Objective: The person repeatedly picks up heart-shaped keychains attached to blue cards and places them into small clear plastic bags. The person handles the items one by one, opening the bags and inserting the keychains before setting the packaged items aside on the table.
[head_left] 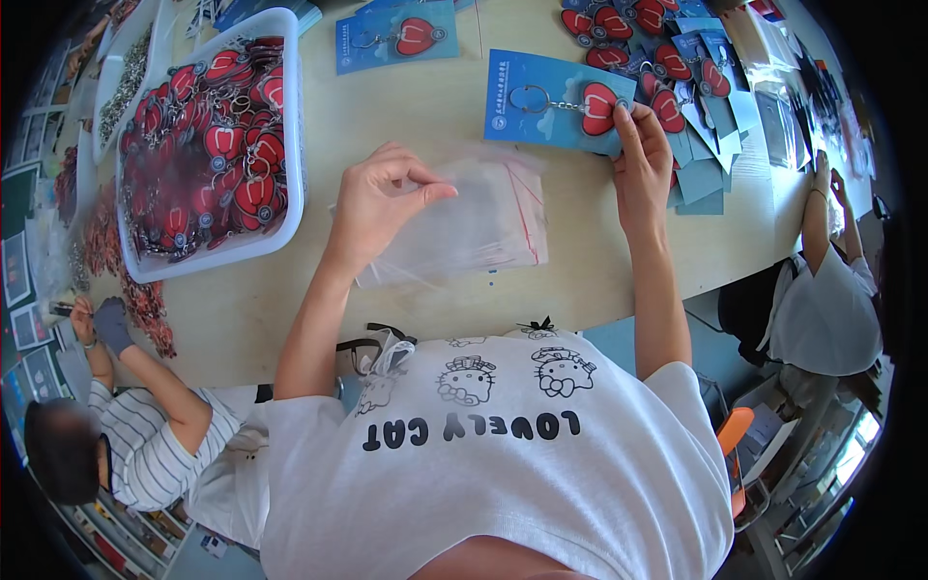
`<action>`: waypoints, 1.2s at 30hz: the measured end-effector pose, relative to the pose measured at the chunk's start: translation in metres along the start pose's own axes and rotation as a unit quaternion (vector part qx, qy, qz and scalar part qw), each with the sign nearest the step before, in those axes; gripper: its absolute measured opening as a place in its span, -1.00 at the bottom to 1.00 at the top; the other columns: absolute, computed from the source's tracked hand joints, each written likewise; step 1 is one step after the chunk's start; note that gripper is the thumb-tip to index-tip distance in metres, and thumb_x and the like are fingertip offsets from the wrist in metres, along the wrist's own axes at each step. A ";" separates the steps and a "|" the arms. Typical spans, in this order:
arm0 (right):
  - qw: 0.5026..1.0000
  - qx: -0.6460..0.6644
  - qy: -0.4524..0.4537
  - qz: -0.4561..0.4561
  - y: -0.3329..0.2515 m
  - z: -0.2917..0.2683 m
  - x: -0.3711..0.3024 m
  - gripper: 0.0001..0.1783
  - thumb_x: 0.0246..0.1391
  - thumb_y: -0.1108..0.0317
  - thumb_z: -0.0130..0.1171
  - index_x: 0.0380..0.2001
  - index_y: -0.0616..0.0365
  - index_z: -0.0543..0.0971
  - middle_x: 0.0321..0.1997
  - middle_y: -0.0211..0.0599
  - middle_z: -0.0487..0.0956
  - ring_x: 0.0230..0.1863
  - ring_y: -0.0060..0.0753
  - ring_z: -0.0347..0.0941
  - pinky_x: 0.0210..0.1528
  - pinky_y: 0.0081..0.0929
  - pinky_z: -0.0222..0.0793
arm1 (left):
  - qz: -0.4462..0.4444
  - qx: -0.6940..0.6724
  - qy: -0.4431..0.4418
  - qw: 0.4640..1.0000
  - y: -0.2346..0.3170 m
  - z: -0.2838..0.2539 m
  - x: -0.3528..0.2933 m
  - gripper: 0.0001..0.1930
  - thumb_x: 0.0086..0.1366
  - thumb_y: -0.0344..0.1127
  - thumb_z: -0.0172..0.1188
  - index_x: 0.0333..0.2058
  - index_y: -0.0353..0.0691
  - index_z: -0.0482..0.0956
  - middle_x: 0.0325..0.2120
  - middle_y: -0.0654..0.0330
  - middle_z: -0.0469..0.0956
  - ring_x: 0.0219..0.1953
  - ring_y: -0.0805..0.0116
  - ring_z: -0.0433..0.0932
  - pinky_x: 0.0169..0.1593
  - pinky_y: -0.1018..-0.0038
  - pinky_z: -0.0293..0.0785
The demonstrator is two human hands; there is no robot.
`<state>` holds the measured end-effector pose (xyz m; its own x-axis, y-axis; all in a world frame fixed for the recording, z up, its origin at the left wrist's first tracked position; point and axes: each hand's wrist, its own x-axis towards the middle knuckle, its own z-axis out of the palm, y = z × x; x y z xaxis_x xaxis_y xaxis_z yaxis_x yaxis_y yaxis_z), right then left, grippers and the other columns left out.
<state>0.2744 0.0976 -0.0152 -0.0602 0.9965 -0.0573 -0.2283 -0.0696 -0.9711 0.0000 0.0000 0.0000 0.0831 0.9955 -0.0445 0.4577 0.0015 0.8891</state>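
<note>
My right hand pinches the right end of a blue card, thumb on top. A keychain with a red, heart-like charm, a short chain and a metal ring lies across the card. My left hand is closed in a pinch above a stack of clear plastic bags with a red line near one edge. Blurred clear film shows by its fingertips, but whether they grip it is hard to make out.
A white bin heaped with red keychains stands at left. Another carded keychain lies at the far edge. More carded keychains pile at far right over loose cards. One person sits at left, another at right.
</note>
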 end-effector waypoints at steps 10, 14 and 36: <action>0.997 -0.073 0.006 -0.020 -0.001 -0.002 -0.001 -0.82 0.21 0.31 0.15 -0.23 0.19 0.47 -0.39 -0.57 0.56 -0.36 -0.90 0.30 -0.35 -0.88 0.09 | -0.098 -0.100 0.030 0.990 0.022 0.001 -0.001 -0.86 0.01 -0.54 0.35 -0.41 -0.35 0.59 -0.46 0.25 0.46 -0.46 0.52 0.41 -0.32 0.57 0.37; 0.997 -0.057 0.036 -0.040 -0.002 -0.006 -0.001 -0.82 0.21 0.32 0.14 -0.21 0.19 0.46 -0.39 -0.56 0.56 -0.34 -0.88 0.33 -0.30 -0.87 0.16 | -0.052 -0.038 0.067 0.996 0.010 0.000 -0.001 -0.82 -0.06 -0.57 0.39 -0.54 -0.37 0.51 -0.44 0.20 0.45 -0.45 0.50 0.45 -0.32 0.56 0.41; 0.992 -0.058 -0.059 -0.097 -0.030 -0.006 0.013 -0.79 0.22 0.39 0.11 -0.13 0.26 0.44 -0.28 -0.39 0.61 -0.23 -0.76 0.46 -0.13 -0.77 0.33 | -0.130 -0.294 -0.020 0.947 0.011 -0.004 0.009 -0.90 0.05 -0.56 0.35 -0.48 -0.31 0.57 -0.45 0.31 0.50 -0.41 0.56 0.53 -0.32 0.65 0.44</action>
<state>0.2867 0.1132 0.0121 -0.1407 0.9780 0.1537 -0.1342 0.1350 -0.9817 0.0024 0.0093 0.0113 0.0748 0.9501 -0.3028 -0.1037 0.3094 0.9453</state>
